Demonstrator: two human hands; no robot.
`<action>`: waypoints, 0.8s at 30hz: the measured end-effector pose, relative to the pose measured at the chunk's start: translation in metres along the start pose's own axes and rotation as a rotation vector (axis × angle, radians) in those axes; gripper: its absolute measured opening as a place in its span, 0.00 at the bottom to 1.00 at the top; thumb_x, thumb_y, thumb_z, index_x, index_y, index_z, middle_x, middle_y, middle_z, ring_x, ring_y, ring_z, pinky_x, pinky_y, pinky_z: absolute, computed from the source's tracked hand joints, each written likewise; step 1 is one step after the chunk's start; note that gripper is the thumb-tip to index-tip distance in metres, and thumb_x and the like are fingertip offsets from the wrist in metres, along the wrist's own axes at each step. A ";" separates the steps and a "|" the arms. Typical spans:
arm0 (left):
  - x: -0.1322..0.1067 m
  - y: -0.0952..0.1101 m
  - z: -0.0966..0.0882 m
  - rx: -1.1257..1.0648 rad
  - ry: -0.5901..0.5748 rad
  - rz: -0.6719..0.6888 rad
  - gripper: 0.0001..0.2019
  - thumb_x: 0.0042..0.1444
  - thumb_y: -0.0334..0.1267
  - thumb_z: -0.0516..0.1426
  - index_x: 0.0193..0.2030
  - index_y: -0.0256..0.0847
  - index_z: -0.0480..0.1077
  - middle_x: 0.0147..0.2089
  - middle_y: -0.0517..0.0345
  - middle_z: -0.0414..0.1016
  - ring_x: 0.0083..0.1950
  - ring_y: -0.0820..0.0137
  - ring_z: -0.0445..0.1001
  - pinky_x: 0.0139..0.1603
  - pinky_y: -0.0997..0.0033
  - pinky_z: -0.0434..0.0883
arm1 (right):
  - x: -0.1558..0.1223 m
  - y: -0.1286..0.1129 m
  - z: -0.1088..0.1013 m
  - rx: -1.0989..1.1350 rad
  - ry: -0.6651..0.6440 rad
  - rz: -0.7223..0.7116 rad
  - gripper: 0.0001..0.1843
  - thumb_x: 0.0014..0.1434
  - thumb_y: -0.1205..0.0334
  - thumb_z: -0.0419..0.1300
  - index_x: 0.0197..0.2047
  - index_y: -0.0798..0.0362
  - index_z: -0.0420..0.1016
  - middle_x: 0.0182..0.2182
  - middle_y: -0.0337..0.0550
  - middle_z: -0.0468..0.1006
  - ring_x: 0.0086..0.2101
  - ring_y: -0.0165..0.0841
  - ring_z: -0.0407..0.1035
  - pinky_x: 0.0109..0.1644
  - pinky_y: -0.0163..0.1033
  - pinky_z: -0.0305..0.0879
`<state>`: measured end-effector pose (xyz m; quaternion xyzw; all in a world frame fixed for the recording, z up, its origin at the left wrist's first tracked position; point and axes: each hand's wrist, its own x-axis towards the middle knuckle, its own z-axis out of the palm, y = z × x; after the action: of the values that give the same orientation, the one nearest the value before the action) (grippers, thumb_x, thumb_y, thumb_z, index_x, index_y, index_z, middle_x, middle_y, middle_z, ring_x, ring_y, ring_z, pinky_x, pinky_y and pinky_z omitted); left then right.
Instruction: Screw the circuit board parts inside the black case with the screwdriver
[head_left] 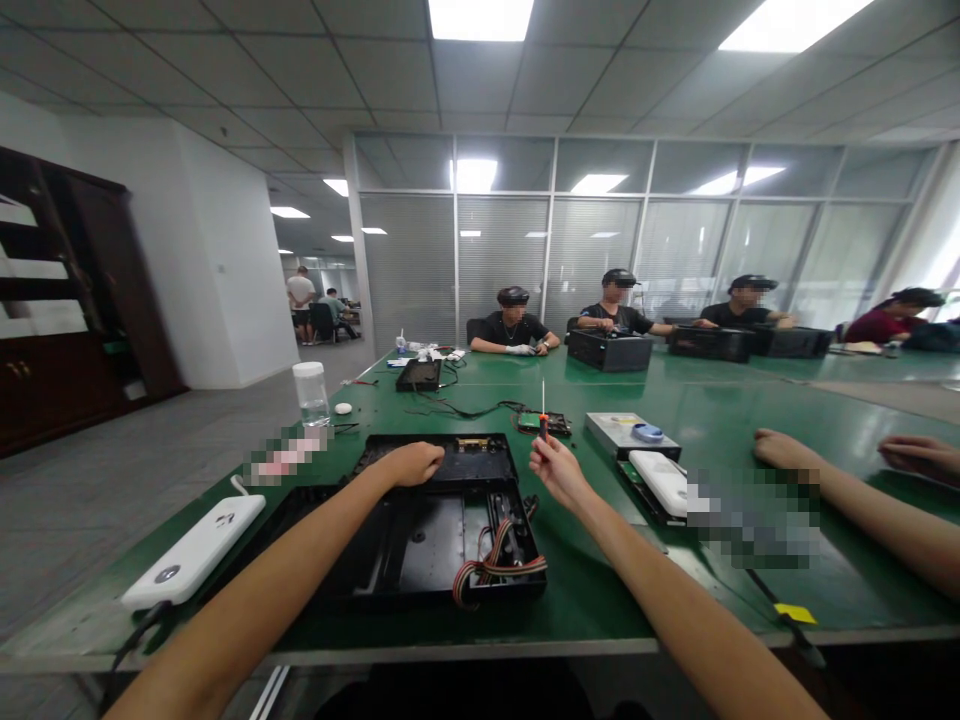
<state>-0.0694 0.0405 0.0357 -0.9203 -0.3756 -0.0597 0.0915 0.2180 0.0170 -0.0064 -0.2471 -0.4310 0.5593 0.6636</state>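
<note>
My right hand [556, 468] grips a screwdriver [543, 425] by its orange and dark handle, its thin shaft pointing up. My left hand [417, 464] is closed, fingers curled over the black panel [491, 462] at the back of the opened case; whatever its fingers may hold is hidden. In front of that panel lies the open black case [420, 537], a flat metal-and-plastic housing. A bundle of striped ribbon wires [495, 568] spills over its right front corner. Just beyond my right hand lies a green circuit board [553, 422].
A white power bank-like box [196, 553] lies at left, near a clear jar [310, 393]. On the right are a silver drive-like box [630, 436], a blue tape roll [647, 432] and a white device [660, 483]. A co-worker's arm [840, 490] rests farther right. Several people sit across the table.
</note>
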 end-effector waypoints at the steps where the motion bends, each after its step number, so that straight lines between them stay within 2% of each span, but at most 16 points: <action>1: -0.002 0.002 0.001 -0.016 0.021 -0.003 0.05 0.53 0.33 0.50 0.33 0.38 0.66 0.33 0.55 0.70 0.36 0.70 0.68 0.38 0.75 0.62 | -0.001 0.000 0.000 -0.027 -0.008 -0.012 0.16 0.43 0.56 0.64 0.28 0.52 0.60 0.22 0.31 0.62 0.19 0.21 0.56 0.21 0.29 0.57; 4: -0.010 0.013 0.001 -0.070 -0.001 0.037 0.05 0.51 0.35 0.52 0.31 0.38 0.68 0.31 0.57 0.71 0.34 0.72 0.68 0.37 0.77 0.62 | -0.004 -0.002 0.002 -0.248 -0.081 -0.041 0.15 0.49 0.51 0.58 0.25 0.53 0.59 0.18 0.31 0.59 0.18 0.22 0.54 0.22 0.29 0.54; 8: -0.022 0.030 -0.006 -0.129 -0.174 0.117 0.07 0.49 0.41 0.56 0.28 0.40 0.71 0.27 0.58 0.71 0.31 0.72 0.68 0.33 0.78 0.62 | -0.025 -0.017 0.023 -0.902 -0.330 -0.126 0.20 0.53 0.48 0.51 0.18 0.55 0.60 0.14 0.33 0.60 0.18 0.24 0.55 0.24 0.31 0.52; 10: -0.027 0.030 -0.014 -0.142 -0.147 0.135 0.10 0.52 0.45 0.53 0.32 0.41 0.71 0.30 0.57 0.72 0.33 0.71 0.69 0.34 0.77 0.62 | -0.049 -0.027 0.042 -1.194 -0.548 -0.189 0.20 0.53 0.50 0.50 0.19 0.55 0.63 0.16 0.35 0.64 0.20 0.25 0.58 0.25 0.31 0.52; 12: -0.031 0.022 -0.024 -0.140 -0.050 0.109 0.13 0.56 0.46 0.49 0.39 0.41 0.68 0.36 0.55 0.72 0.37 0.70 0.69 0.38 0.76 0.61 | -0.082 -0.035 0.059 -1.444 -0.813 -0.280 0.13 0.51 0.53 0.54 0.24 0.54 0.68 0.22 0.38 0.70 0.25 0.28 0.63 0.29 0.32 0.53; 13: -0.032 0.016 -0.028 -0.135 -0.006 0.072 0.14 0.58 0.45 0.47 0.43 0.42 0.66 0.37 0.54 0.71 0.38 0.69 0.69 0.38 0.75 0.61 | -0.101 -0.037 0.065 -1.559 -0.879 -0.313 0.10 0.49 0.55 0.56 0.28 0.53 0.70 0.25 0.39 0.72 0.27 0.29 0.64 0.30 0.32 0.53; 14: -0.031 0.008 -0.031 -0.130 0.024 0.025 0.14 0.58 0.45 0.46 0.45 0.41 0.63 0.38 0.54 0.71 0.38 0.69 0.69 0.39 0.75 0.61 | -0.119 -0.039 0.068 -1.683 -0.882 -0.338 0.08 0.48 0.57 0.57 0.31 0.52 0.70 0.27 0.40 0.73 0.28 0.31 0.65 0.30 0.33 0.53; 16: -0.026 -0.007 -0.031 -0.132 0.027 -0.078 0.15 0.58 0.46 0.46 0.47 0.39 0.60 0.37 0.53 0.70 0.36 0.69 0.69 0.36 0.75 0.61 | -0.151 -0.042 0.067 -1.874 -0.797 -0.372 0.12 0.47 0.60 0.57 0.37 0.51 0.68 0.31 0.42 0.73 0.29 0.33 0.66 0.29 0.34 0.52; 19: -0.009 -0.021 -0.016 -0.189 -0.083 -0.176 0.18 0.52 0.48 0.53 0.44 0.37 0.60 0.33 0.57 0.69 0.32 0.72 0.68 0.31 0.77 0.61 | -0.180 -0.047 0.050 -1.998 -0.696 -0.364 0.11 0.48 0.61 0.57 0.37 0.50 0.67 0.32 0.41 0.72 0.28 0.33 0.66 0.27 0.36 0.51; 21: 0.004 -0.020 -0.001 -0.226 -0.202 -0.168 0.18 0.45 0.47 0.58 0.38 0.38 0.63 0.30 0.61 0.69 0.29 0.74 0.67 0.28 0.79 0.60 | -0.189 -0.050 0.035 -2.025 -0.645 -0.333 0.09 0.46 0.61 0.58 0.34 0.49 0.67 0.31 0.40 0.71 0.28 0.34 0.66 0.27 0.37 0.51; 24: 0.019 -0.008 0.017 -0.183 -0.310 -0.041 0.07 0.43 0.38 0.59 0.26 0.39 0.65 0.25 0.65 0.67 0.27 0.75 0.65 0.27 0.79 0.60 | -0.193 -0.052 0.015 -2.015 -0.569 -0.314 0.07 0.47 0.62 0.57 0.32 0.48 0.66 0.30 0.39 0.70 0.29 0.35 0.66 0.28 0.38 0.51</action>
<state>-0.0608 0.0622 0.0235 -0.9152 -0.3968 0.0473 -0.0528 0.2322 -0.1830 -0.0139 -0.4849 -0.8626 -0.1114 0.0914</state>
